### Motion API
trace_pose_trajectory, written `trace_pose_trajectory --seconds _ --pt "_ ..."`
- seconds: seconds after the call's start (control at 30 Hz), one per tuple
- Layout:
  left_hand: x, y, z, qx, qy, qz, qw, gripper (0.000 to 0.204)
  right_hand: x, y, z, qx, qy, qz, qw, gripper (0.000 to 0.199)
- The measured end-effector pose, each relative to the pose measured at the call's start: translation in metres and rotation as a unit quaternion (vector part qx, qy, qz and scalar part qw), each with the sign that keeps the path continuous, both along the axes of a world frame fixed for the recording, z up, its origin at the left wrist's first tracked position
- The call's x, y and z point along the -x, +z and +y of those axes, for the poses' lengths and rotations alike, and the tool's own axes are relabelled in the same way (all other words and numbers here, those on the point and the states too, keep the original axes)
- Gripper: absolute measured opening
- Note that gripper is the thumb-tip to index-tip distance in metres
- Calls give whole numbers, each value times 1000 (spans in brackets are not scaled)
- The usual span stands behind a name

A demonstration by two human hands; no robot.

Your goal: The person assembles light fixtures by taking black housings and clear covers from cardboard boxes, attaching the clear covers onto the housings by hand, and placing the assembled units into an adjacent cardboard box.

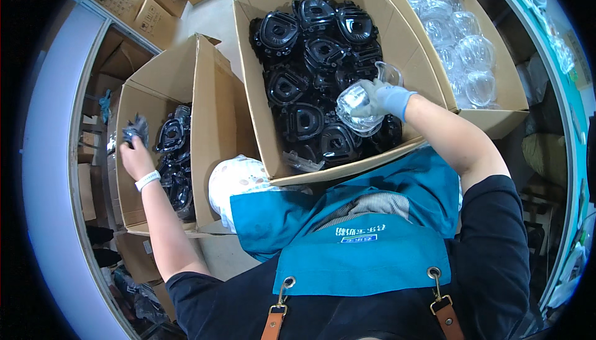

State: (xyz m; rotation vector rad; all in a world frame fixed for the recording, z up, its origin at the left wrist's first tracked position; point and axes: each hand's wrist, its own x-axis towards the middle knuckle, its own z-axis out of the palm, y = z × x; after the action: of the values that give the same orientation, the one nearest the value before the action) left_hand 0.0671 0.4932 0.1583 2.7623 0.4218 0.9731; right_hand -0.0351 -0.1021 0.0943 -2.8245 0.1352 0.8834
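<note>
Clear plastic dome [357, 107] in right hand [388, 98], left hand [133, 154] well apart.

Left arm bare, stretched out to the person's left and slightly forward, elbow nearly straight, white band on the wrist. Left hand [133, 147] ungloved, back of hand up, fingers curled shut in a grasp. Right arm in a dark sleeve pushed up above the elbow, forearm bare, angled forward and inward across the body. Right hand [380, 99] in a light blue-grey glove, wrist bent, fingers wrapped closed in a grip.
</note>
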Motion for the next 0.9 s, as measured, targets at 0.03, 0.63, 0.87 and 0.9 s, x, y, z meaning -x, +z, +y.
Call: trace_pose_trajectory --seconds 0.03,0.63,0.87,0.9 --pt "-1 -15 15 5 27 66 997 46 -2 -13 1 -8 4 4 1000 105" --pt "31 -44 -377 -248 -489 476 688 43 -21 -53 -4 -65 -137 -97 984 122" --pt "14 -198 -392 -231 -396 467 756 30 -36 -50 -26 -423 -201 -231 853 102" --pt "17 -209 -391 -209 -403 483 749 30 -36 -47 -25 -466 -206 -228 830 98"
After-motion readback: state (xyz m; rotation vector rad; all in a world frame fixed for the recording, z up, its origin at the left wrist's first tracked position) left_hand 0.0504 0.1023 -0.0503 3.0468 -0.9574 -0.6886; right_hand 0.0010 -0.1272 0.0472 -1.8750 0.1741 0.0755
